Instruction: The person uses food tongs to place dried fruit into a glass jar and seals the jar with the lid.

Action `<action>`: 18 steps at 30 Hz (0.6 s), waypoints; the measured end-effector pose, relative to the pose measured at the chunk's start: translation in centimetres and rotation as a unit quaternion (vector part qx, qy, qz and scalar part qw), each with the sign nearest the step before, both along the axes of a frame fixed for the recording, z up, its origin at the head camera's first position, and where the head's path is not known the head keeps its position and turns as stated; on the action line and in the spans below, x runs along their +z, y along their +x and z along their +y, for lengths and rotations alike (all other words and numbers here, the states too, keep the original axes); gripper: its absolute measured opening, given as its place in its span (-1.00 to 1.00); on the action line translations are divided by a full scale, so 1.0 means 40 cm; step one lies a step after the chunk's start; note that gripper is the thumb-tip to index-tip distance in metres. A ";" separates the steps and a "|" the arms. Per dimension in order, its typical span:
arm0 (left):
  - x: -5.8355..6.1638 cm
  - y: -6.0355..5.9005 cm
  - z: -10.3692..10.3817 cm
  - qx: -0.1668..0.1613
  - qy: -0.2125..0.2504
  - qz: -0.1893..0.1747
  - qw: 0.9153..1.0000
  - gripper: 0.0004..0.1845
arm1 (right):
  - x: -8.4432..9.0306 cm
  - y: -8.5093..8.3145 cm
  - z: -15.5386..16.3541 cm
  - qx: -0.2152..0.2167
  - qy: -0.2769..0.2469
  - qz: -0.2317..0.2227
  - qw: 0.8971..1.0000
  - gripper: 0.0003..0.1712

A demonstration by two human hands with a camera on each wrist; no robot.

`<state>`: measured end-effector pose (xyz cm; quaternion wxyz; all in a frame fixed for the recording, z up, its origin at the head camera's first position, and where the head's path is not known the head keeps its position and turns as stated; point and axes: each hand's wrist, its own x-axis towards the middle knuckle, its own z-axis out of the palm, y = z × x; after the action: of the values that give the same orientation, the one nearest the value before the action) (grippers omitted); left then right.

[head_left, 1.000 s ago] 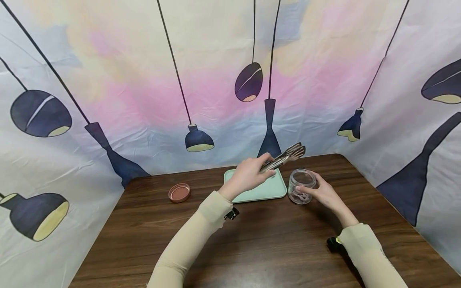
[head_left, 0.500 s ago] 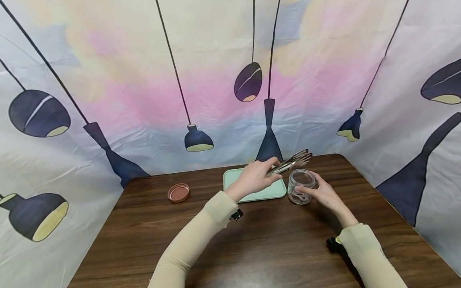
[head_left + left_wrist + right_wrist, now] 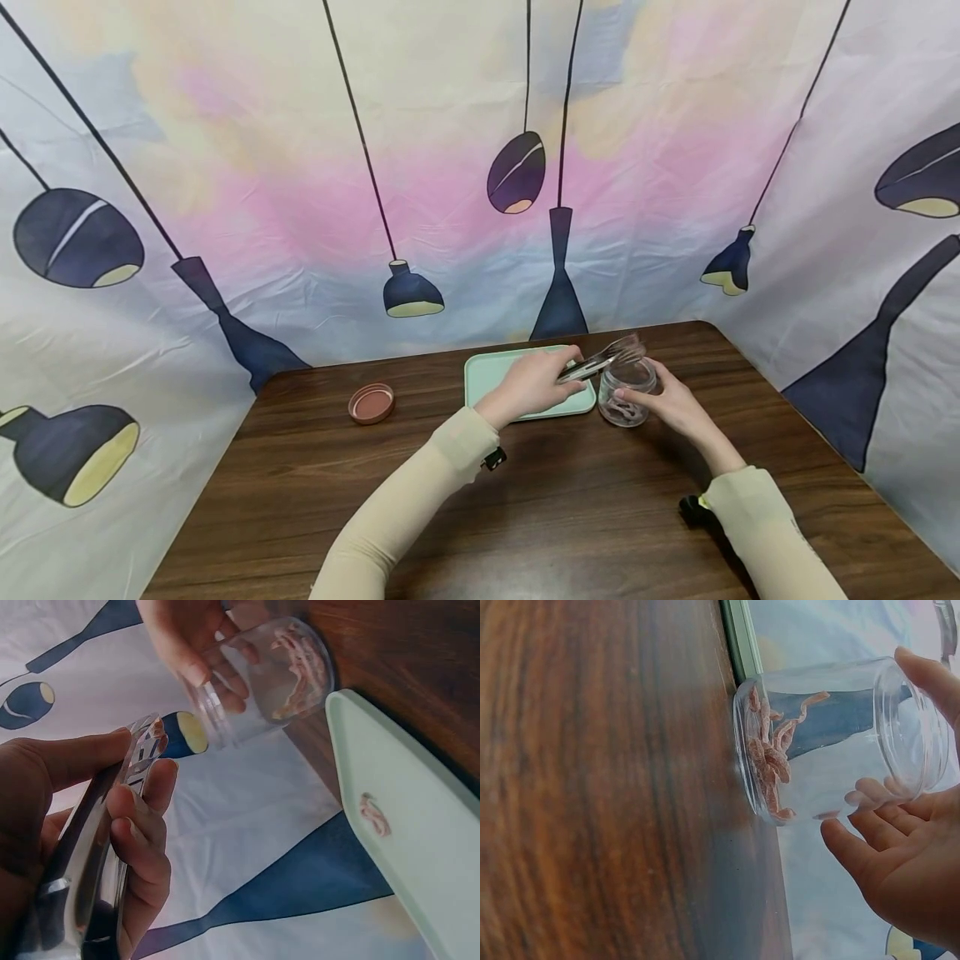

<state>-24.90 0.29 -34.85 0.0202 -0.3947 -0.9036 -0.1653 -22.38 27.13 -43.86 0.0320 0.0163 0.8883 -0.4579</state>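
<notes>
Dark wood-grain surface [image 3: 570, 508], smooth and streaked, backed by a soft wrinkled cloth printed with navy hanging lamps. Round clear glass jar [image 3: 627, 392] upright just right of a flat mint-green tray [image 3: 491, 377] with rounded corners; pinkish rubber bands [image 3: 769, 761] tangled at the jar's bottom, one more loop lying on the tray. Right hand [image 3: 671, 403] cupped round the jar's side, fingers curled on the glass. Left hand [image 3: 534, 383] pinching shiny metal tongs [image 3: 603, 359], tips pressed nearly together above the jar's mouth. Terracotta-coloured round lid [image 3: 371, 403] well apart to the left.
</notes>
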 end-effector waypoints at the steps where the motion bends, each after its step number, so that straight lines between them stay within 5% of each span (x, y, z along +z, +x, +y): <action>1: -0.003 0.000 0.000 0.001 -0.002 0.000 1.000 -0.62 | 0.000 0.000 0.000 0.000 -0.001 0.000 1.000 0.35; 18: -0.030 -0.002 0.007 0.007 -0.009 -0.010 1.000 -0.63 | 0.001 0.002 -0.002 -0.001 -0.003 0.003 1.000 0.35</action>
<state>-24.98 0.56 -36.06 0.0085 -0.3870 -0.9078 -0.1613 -22.30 27.05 -43.84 0.0288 0.0159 0.8871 -0.4604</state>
